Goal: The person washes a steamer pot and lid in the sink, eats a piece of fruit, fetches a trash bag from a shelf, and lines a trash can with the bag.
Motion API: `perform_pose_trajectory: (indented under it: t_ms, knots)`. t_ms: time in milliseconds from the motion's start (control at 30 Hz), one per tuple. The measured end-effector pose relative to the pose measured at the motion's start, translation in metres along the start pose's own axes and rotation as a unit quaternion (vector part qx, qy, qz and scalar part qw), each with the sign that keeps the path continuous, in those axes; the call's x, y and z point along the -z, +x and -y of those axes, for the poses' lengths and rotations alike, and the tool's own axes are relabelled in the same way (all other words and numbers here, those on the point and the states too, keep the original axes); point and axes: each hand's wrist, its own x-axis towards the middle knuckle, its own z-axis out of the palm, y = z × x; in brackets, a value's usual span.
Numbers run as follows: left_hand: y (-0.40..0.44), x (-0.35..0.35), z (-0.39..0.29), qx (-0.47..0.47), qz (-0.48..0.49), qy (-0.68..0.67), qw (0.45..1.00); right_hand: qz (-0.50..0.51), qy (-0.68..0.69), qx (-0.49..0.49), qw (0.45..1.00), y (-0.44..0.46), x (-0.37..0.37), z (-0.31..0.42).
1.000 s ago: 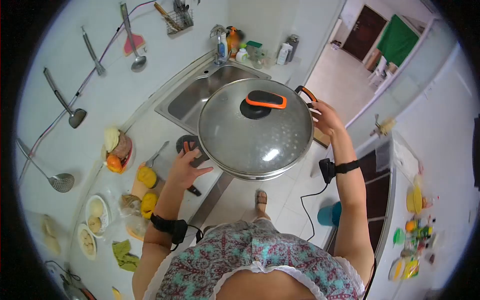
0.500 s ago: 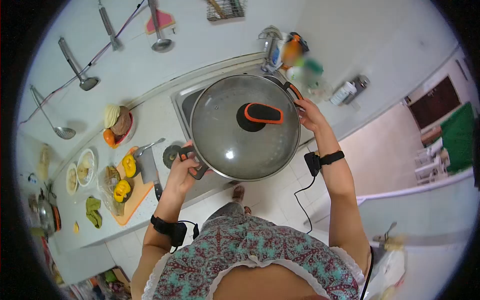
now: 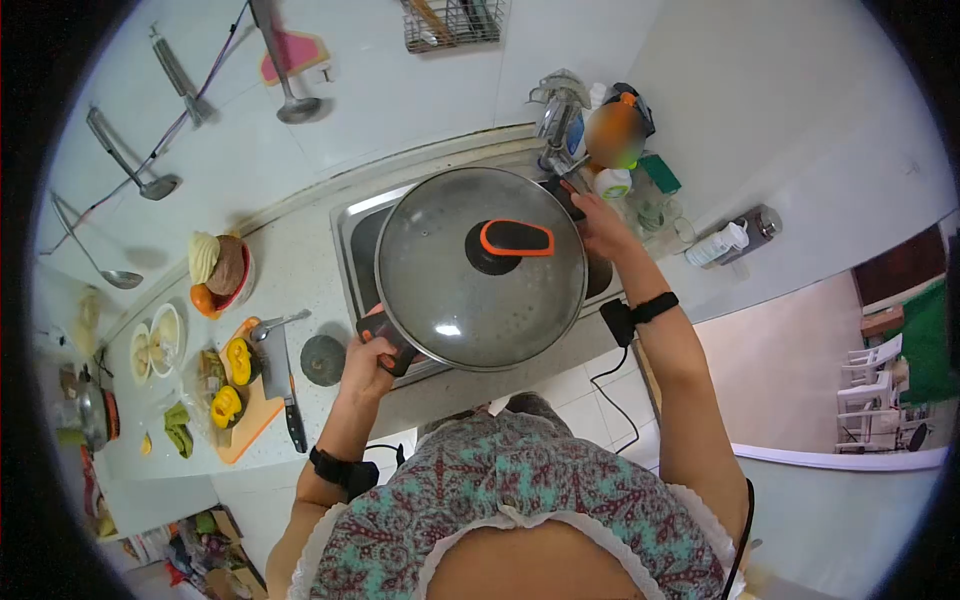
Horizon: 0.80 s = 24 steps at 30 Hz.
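Note:
A wide pot point(image 3: 398, 352) with black-and-orange side handles is held over the sink point(image 3: 352, 222). Its glass lid point(image 3: 430, 280), topped by a black knob with an orange rim point(image 3: 517, 238), hides most of the pot's body. My left hand point(image 3: 366, 368) is closed round the near-left handle. At the far right, the other handle is in the grip of my right hand point(image 3: 606, 226), whose fingertips are partly hidden. A dark green round squash point(image 3: 323, 360) sits on the counter just left of my left hand.
Left of the squash lie a knife point(image 3: 295, 425), a spoon point(image 3: 280, 325) and an orange-edged cutting board point(image 3: 258, 425) with cut yellow squash point(image 3: 228, 406). A faucet point(image 3: 556, 125) and bottles point(image 3: 612, 182) stand behind the sink. Ladles point(image 3: 298, 108) hang on the wall.
The pot and both hands have come over the sink, closer to the counter. The view has shifted, and more of the dark green squash shows.

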Motion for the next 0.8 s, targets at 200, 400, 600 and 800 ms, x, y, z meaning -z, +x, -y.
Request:
perform_pose_trajectory:
  t_ms: [200,400,600,800]
  knots:
    - [0.013,-0.022,0.023,-0.031,-0.057,-0.006,0.998,0.029,-0.388,0.381,0.839,-0.023,-0.05,0.038]
    - [0.01,-0.058,0.04,-0.05,-0.104,-0.006,0.993,0.19,-0.519,0.374,0.745,-0.011,-0.076,0.034]
    - [0.012,-0.094,0.04,-0.128,-0.174,-0.013,0.976,0.189,-0.457,0.42,0.761,-0.006,-0.059,0.051]
    - [0.014,-0.062,0.03,-0.162,-0.226,0.02,0.96,0.197,-0.403,0.375,0.811,0.009,-0.01,0.084]
